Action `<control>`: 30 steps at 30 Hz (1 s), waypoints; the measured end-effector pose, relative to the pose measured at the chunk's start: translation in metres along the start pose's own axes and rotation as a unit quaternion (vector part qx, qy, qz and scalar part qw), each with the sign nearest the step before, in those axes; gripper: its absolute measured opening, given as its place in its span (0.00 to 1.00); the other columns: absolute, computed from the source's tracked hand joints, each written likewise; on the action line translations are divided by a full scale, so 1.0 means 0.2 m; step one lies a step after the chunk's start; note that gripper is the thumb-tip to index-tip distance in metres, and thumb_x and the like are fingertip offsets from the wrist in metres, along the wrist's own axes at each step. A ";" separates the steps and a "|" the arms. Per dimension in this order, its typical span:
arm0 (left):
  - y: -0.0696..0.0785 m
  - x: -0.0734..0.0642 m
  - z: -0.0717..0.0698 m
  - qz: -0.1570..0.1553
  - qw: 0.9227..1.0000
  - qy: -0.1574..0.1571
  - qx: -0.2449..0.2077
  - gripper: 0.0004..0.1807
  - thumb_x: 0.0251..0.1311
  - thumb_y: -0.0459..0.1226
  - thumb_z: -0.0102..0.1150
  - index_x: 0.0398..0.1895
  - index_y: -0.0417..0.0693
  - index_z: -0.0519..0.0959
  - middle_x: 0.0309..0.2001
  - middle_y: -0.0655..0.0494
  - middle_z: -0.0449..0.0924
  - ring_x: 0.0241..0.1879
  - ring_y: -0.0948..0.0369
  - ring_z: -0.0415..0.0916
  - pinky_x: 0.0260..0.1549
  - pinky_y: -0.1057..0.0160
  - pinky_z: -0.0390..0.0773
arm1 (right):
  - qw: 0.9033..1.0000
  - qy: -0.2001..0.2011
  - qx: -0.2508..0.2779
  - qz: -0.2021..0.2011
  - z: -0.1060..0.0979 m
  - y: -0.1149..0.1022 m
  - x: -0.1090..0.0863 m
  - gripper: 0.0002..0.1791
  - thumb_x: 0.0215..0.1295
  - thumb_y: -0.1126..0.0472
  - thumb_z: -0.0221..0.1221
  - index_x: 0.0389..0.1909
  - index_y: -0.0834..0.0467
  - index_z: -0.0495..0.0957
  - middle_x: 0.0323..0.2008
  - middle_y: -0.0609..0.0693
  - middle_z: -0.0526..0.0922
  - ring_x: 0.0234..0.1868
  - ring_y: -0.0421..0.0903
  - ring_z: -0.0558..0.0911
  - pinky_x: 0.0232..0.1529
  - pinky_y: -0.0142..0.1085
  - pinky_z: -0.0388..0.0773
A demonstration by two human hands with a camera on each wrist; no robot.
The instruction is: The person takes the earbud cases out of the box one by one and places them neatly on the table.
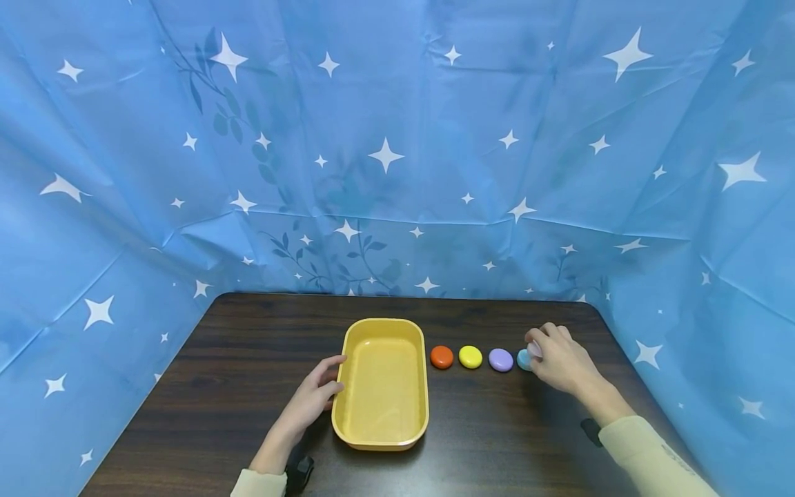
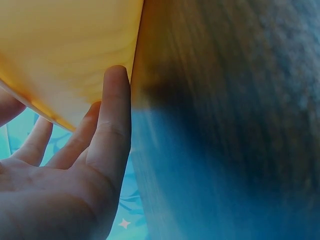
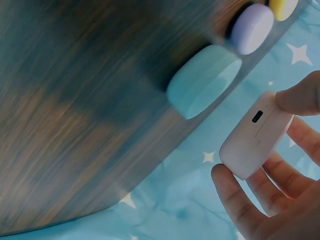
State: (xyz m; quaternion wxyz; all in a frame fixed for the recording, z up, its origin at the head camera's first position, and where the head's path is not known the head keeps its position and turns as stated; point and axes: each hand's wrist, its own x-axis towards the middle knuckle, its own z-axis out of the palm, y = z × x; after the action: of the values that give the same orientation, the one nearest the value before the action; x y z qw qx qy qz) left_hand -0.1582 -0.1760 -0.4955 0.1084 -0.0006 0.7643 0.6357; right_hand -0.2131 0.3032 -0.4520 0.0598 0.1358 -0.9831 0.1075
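Note:
My right hand point(image 1: 562, 359) holds a small pale pink rounded case point(image 3: 257, 135) between thumb and fingertips. A dark charging port and a fine seam show on the case in the right wrist view. Beneath and beside it on the table lies a light blue rounded piece point(image 3: 205, 80), partly covered by the case in the head view. On the left, my left hand point(image 1: 310, 395) touches the outer left side of a yellow rectangular tray point(image 1: 425, 414). Its fingers point(image 2: 116, 100) lie nearly straight along the tray's wall in the left wrist view. Nothing lies in the tray.
Between the tray and the right hand, an orange-red piece point(image 1: 442, 357), a yellow piece point(image 1: 470, 357) and a purple piece point(image 1: 500, 359) lie in a row. The dark wooden table point(image 1: 248, 345) ends at a blue star-patterned curtain point(image 1: 385, 193) behind and on both sides.

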 end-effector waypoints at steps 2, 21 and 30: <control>0.00 0.00 0.00 0.001 1.000 -0.001 0.000 0.28 0.71 0.34 0.53 0.74 0.50 0.66 0.66 0.39 0.71 0.58 0.47 0.77 0.53 0.42 0.79 | 1.000 0.001 -0.001 0.003 0.00 0.02 -0.01 0.18 0.56 0.64 0.64 0.49 0.61 0.80 0.46 0.60 0.77 0.47 0.60 0.72 0.36 0.56 0.78; 0.00 0.00 0.00 -0.001 1.000 0.002 0.004 0.28 0.71 0.34 0.54 0.73 0.50 0.67 0.66 0.40 0.72 0.57 0.48 0.78 0.52 0.44 0.80 | 0.999 -0.013 0.001 0.052 0.02 0.19 -0.02 0.20 0.54 0.64 0.64 0.49 0.62 0.79 0.49 0.66 0.75 0.47 0.62 0.71 0.37 0.59 0.76; 0.00 0.00 0.00 0.001 1.000 0.001 0.003 0.28 0.71 0.35 0.54 0.73 0.50 0.67 0.65 0.40 0.72 0.56 0.49 0.78 0.53 0.43 0.79 | 0.997 -0.032 0.001 0.071 0.05 0.25 -0.02 0.20 0.55 0.64 0.66 0.49 0.63 0.78 0.48 0.67 0.75 0.46 0.63 0.71 0.38 0.62 0.76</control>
State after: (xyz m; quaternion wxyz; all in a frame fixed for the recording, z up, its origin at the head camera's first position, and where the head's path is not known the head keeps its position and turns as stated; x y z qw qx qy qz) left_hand -0.1580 -0.1758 -0.4948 0.1075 -0.0001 0.7662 0.6336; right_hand -0.2236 0.3492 -0.4728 0.0200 0.0692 -0.9915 0.1083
